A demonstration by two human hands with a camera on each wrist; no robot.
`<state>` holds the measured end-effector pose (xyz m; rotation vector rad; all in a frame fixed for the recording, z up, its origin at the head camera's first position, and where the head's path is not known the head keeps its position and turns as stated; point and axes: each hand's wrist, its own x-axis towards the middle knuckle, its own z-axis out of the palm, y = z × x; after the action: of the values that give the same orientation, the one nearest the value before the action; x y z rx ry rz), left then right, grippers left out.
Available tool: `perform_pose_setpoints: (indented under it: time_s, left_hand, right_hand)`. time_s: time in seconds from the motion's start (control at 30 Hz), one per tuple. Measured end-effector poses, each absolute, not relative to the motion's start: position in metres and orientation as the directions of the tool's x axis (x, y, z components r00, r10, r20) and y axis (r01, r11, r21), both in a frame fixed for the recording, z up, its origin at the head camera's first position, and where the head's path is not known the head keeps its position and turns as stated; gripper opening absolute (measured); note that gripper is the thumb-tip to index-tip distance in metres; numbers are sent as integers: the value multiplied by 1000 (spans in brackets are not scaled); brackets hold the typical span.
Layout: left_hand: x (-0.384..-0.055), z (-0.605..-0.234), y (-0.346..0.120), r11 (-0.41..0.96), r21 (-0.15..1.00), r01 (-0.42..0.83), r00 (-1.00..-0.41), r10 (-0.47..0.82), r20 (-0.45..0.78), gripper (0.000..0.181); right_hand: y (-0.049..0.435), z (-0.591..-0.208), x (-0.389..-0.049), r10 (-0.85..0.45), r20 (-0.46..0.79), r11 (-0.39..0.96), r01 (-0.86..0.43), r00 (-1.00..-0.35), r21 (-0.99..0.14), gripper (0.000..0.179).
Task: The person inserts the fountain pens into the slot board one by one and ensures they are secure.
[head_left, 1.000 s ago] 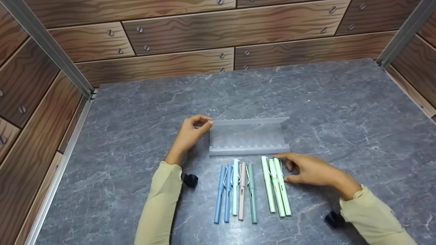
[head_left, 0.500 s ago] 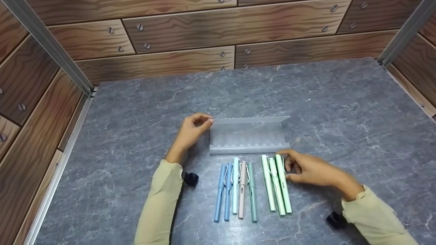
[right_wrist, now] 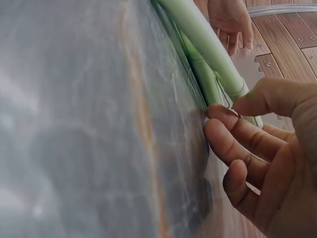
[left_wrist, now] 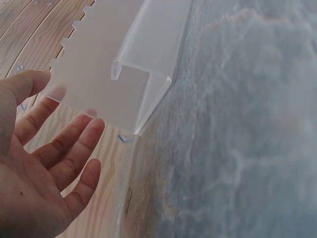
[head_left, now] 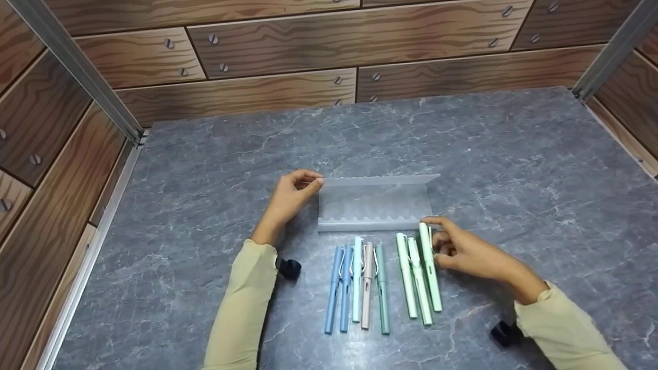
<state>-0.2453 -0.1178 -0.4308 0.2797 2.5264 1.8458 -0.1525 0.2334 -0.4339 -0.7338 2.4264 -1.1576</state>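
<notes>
Head view: our left hand is pinching a corner of the clear holder on the table; our right hand is pinching the rightmost green pen. We are apparently just beginning: seven other pens are lying nearer us, all eight outside the holder.

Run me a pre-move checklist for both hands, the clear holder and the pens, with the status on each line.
1. Left grip pinching the clear holder at its far left corner: ok.
2. Right grip pinching the rightmost light green pen: ok.
3. Clear holder free of pens: ok.
4. That pen laid inside the holder: not ok; only its cap end reaches the front right corner in the head view.
5. Its lower end lifted off the table: cannot tell.
</notes>
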Motion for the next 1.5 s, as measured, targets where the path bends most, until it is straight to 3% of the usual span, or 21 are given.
perform_pose_setpoints:
  time_s: [0.37,0.97,1.5]
  left_hand:
    - [-243,-431,-114,296,947,127,-988,122,95,18]
    - [-245,-430,-115,293,949,118,-988,129,83,18]
    - [-243,-426,-116,280,953,114,-989,124,82,19]
  right_hand:
    - [235,-436,-152,-545,-136,448,-150,-827,-881,69]
    - [245,-424,-154,-563,-37,323,-179,-825,-929,68]
    - [251,-404,-160,-447,-26,409,-179,-894,-895,70]
